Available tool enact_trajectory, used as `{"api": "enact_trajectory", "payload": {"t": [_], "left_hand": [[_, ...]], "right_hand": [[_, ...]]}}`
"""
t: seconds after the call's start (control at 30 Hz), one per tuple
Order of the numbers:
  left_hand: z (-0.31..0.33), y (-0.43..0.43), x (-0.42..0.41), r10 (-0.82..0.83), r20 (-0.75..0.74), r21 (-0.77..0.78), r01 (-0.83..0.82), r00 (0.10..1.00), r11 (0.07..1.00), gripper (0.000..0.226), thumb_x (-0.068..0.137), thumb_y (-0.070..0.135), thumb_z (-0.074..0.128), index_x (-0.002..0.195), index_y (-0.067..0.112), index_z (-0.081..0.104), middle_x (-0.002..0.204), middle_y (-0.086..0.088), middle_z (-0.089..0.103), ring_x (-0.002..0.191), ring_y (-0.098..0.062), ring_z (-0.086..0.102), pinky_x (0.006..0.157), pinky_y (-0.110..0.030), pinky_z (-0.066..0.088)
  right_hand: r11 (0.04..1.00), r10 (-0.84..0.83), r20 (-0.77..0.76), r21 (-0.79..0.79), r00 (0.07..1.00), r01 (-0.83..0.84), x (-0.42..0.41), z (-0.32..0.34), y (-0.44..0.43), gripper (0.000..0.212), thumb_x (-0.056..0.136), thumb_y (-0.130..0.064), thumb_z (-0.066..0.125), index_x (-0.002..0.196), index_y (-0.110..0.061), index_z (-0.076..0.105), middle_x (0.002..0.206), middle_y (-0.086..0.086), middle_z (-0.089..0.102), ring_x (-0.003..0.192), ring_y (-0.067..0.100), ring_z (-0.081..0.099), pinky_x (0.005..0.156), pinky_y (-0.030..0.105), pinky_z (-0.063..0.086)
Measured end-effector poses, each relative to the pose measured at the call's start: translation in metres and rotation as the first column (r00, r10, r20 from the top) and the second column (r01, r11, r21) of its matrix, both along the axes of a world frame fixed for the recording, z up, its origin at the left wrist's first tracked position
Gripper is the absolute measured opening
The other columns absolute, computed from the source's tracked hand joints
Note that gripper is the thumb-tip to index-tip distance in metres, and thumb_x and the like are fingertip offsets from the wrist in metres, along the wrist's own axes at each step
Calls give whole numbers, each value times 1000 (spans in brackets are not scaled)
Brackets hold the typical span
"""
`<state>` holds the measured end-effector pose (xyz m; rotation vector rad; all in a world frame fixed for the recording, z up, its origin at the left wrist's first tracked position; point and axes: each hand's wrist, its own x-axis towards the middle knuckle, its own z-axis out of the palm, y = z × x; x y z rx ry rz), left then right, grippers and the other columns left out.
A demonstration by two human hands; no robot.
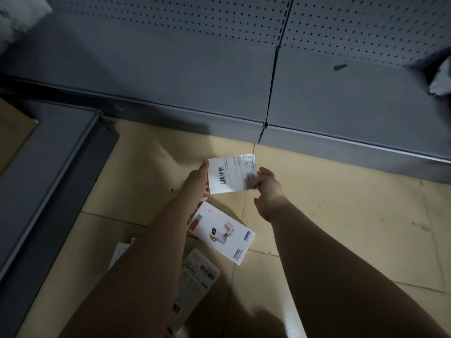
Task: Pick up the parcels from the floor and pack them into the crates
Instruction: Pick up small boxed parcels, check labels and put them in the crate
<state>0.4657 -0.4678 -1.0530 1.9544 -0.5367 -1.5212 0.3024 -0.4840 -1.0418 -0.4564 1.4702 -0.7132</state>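
A small white parcel [231,173] with a barcode label is held above the tiled floor between both hands. My left hand [197,181] grips its left edge and my right hand [267,189] pinches its right edge. Below it on the floor lies a white power bank box [223,232] with a product picture. A longer white parcel [195,281] with barcode labels lies nearer to me, partly hidden by my left forearm. Another white packet [122,252] shows at the left of that arm. No crate is in view.
A grey metal shelf unit with a pegboard back [244,69] runs across the far side. A second grey shelf base [48,167] juts in at the left. A crumpled grey bag [441,79] sits on the shelf at the right edge. Beige floor tiles [353,228] lie to the right.
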Motion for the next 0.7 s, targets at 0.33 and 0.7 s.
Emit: {"api": "enact_trajectory", "payload": {"t": [0.33, 0.7], "left_hand": [[35, -21, 46, 157, -144, -221, -186, 977, 957, 40, 90, 47, 66, 119, 19, 61, 116, -6, 71, 103, -21, 72, 88, -48, 60], [63, -30, 40, 259, -415, -428, -438, 872, 790, 77, 76, 29, 71, 145, 38, 39, 130, -14, 64, 107, -31, 71, 86, -57, 59]], "right_hand": [[922, 122, -115, -354, 986, -156, 29, 58, -49, 59, 79, 16, 28, 115, -21, 59, 104, -4, 62, 75, 14, 43, 69, 24, 38], [829, 134, 3, -548, 991, -110, 62, 108, -62, 62, 89, 1, 61, 136, -37, 46, 120, -27, 54, 104, -6, 60, 86, 26, 48]]}}
